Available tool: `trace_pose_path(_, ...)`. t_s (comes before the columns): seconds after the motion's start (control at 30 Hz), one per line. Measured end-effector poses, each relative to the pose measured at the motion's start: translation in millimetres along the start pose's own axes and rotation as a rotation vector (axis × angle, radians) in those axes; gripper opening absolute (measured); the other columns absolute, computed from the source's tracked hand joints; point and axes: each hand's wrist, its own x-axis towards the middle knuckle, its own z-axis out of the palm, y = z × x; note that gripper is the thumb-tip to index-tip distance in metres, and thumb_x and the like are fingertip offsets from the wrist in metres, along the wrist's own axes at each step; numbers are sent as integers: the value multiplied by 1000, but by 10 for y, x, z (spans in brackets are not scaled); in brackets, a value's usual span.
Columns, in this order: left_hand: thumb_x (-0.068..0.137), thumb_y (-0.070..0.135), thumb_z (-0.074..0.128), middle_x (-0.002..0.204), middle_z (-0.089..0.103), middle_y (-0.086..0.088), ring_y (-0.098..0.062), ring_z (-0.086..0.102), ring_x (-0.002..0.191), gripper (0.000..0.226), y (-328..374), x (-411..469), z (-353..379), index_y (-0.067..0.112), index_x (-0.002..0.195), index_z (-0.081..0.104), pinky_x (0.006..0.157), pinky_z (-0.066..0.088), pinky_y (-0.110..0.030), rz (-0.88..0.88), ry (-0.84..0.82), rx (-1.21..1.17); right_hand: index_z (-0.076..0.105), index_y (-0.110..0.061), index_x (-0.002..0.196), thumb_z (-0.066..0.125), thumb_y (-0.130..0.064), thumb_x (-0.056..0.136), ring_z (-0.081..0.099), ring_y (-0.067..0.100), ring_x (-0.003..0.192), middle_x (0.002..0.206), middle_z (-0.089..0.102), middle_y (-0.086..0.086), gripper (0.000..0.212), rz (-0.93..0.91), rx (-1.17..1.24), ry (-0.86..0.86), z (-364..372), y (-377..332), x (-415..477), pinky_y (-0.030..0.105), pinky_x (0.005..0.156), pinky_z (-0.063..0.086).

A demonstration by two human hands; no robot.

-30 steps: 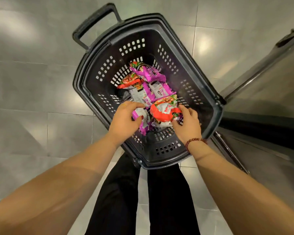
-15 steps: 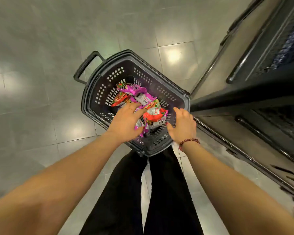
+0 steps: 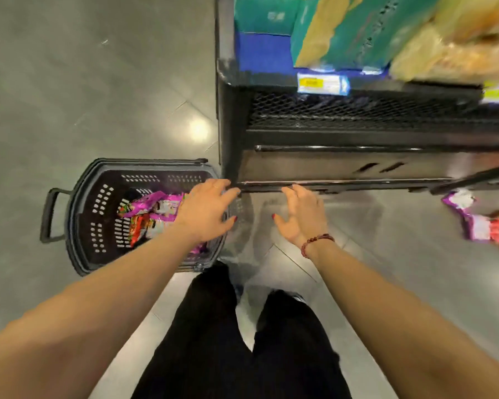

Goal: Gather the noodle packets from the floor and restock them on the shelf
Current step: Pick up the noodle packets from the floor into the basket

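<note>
Noodle packets (image 3: 150,214) fill the basket (image 3: 81,226); each hand (image 3: 205,211) spread, empty.

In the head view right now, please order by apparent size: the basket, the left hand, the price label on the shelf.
1. basket
2. left hand, though nearer the camera
3. price label
</note>
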Motion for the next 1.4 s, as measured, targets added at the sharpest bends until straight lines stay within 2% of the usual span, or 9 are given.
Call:
trace_pose_path(0.2, 75, 45, 61, 126, 55, -19, -39, 52, 113, 63, 1130, 524, 75, 10, 128, 56, 91, 48, -48, 220, -43, 75, 38, -22, 143, 58, -47, 88, 34, 28, 134, 149, 35, 6, 64, 264, 114, 52, 32, 1118, -810, 39, 108, 28)
trace_pose_path(0.4, 76, 39, 73, 128, 55, -19, -40, 52, 115, 64, 2535, 795, 338, 9, 130, 56, 92, 46, -45, 359, -80, 136, 44, -18, 137, 59, -46, 87, 37, 29, 130, 145, 40, 9, 59, 448, 215, 126, 59, 2303, -1753, 39, 106, 30)
trace_pose_path(0.53, 79, 41, 70, 136, 50, -15, -37, 48, 121, 64, 3507, 950, 525, 15, 135, 51, 95, 45, -46, 434, -112, 145, 38, -19, 143, 57, -45, 89, 32, 27, 136, 148, 35, 8, 62, 558, 293, 174, 25, 3021, -2370, 38, 111, 24)
trace_pose_path(0.87, 83, 43, 66, 141, 46, -13, -32, 44, 127, 64, 5509, 1360, 801, 18, 139, 48, 102, 40, -42, 746, -162, 213, 41, -19, 140, 59, -41, 89, 29, 26, 137, 148, 35, 6, 59, 868, 458, 330, 119, 4144, -3564, 38, 113, 22)
trace_pose_path(1.1, 84, 44, 65, 142, 46, -10, -28, 42, 129, 65, 6585, 1888, 1031, 20, 141, 45, 103, 41, -42, 902, -193, 241, 41, -17, 142, 60, -40, 89, 32, 27, 136, 149, 35, 8, 60, 1043, 488, 382, 172, 4973, -3930, 38, 110, 25)
trace_pose_path(1.4, 85, 46, 63, 142, 45, -9, -26, 41, 130, 64, 7962, 3244, 1222, 21, 141, 43, 104, 39, -40, 970, -218, 236, 39, -19, 142, 59, -39, 89, 31, 26, 137, 150, 35, 6, 60, 1163, 450, 373, -172, 6747, -3784, 39, 111, 24)
